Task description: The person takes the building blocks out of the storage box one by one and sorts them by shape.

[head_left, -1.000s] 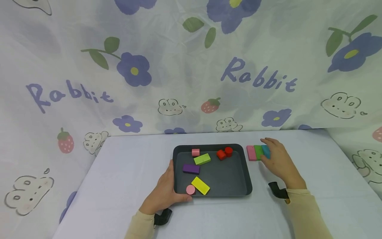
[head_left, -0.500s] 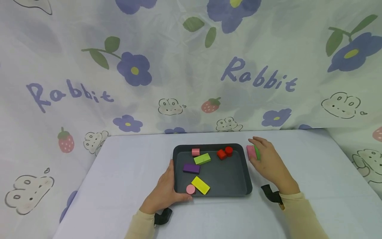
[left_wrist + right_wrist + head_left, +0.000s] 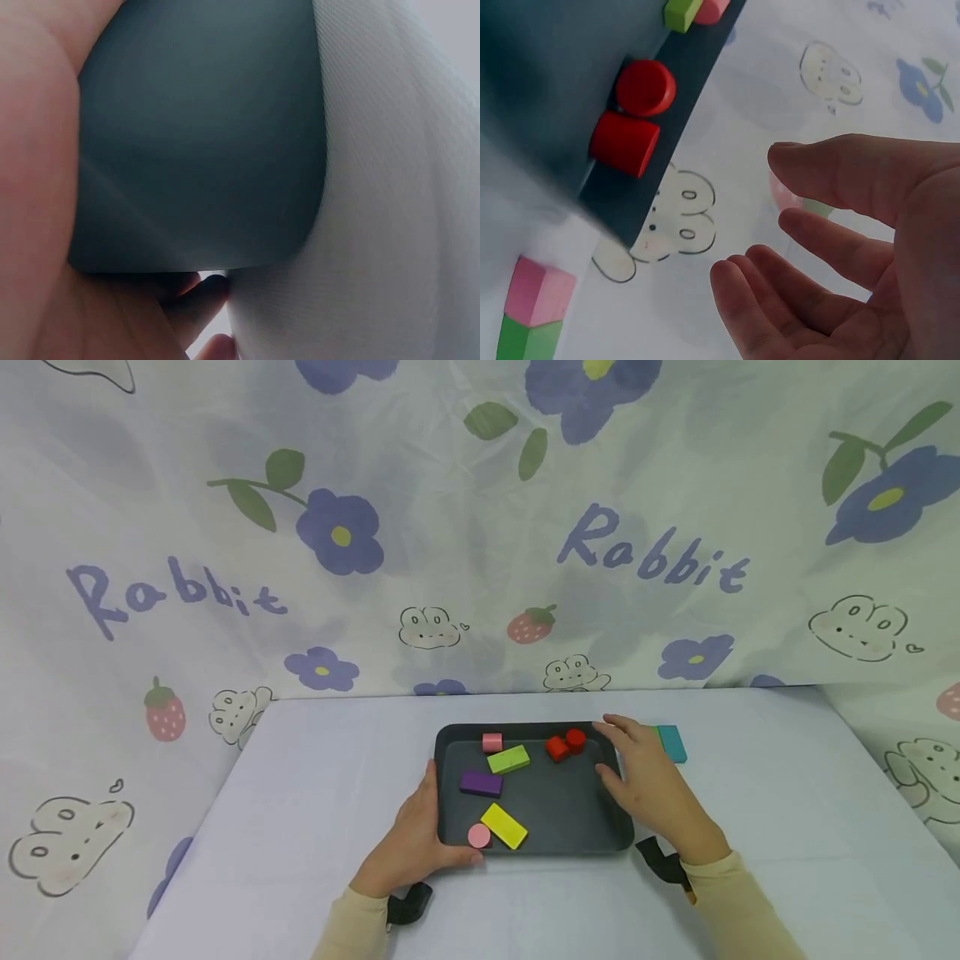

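My left hand (image 3: 411, 841) grips the near-left corner of a dark grey baking tray (image 3: 570, 822), its thumb along the front rim and fingers along the left side. The tray's wall (image 3: 202, 150) fills much of the left wrist view. Over the tray's right rim hovers my right hand (image 3: 648, 781), fingers loosely spread, holding nothing. Two red blocks (image 3: 566, 744) lie near its fingertips inside the tray. Behind this hand a teal block (image 3: 672, 744) and a sliver of green show; the right wrist view shows a pink block (image 3: 538, 292) and a green block (image 3: 529, 339) touching.
Also in the tray are a small pink block (image 3: 492, 742), a lime green block (image 3: 508, 759), a purple block (image 3: 481, 784), a yellow block (image 3: 504, 826) and a round pink block (image 3: 478, 836). A white cloth (image 3: 300, 810) covers the table; a printed curtain (image 3: 465, 543) hangs behind.
My right hand has moved left from the row of blocks to the tray's right rim, uncovering the teal block and hiding the pink one in the head view. My left hand stays put.
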Motion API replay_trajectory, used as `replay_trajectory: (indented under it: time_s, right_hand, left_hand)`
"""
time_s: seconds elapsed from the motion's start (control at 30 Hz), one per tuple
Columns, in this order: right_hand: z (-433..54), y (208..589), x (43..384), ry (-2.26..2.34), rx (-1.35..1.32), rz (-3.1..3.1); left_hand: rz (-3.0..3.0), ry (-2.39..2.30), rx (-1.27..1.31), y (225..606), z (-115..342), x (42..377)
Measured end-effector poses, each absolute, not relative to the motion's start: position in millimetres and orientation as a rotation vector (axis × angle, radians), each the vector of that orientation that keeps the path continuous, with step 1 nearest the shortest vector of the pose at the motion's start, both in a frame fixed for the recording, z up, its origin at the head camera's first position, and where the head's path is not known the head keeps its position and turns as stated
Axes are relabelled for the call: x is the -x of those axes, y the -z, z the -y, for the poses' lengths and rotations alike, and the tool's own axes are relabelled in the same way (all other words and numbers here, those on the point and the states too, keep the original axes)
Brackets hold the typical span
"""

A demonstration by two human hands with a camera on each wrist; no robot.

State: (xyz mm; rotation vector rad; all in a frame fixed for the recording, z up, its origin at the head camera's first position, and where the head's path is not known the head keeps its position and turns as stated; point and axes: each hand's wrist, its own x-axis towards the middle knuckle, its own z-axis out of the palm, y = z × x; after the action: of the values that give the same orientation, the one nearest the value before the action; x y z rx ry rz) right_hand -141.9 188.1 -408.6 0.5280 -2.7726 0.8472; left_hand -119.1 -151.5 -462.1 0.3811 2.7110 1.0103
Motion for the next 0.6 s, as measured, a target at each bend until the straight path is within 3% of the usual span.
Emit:
replay_trajectory:
  time_s: [0.6]
  right_hand:
    - [-138, 413, 124, -0.791, -0.705, 2.794]
  left_hand:
    - [-2.708, -1.014, -0.375, 460, 150, 119]
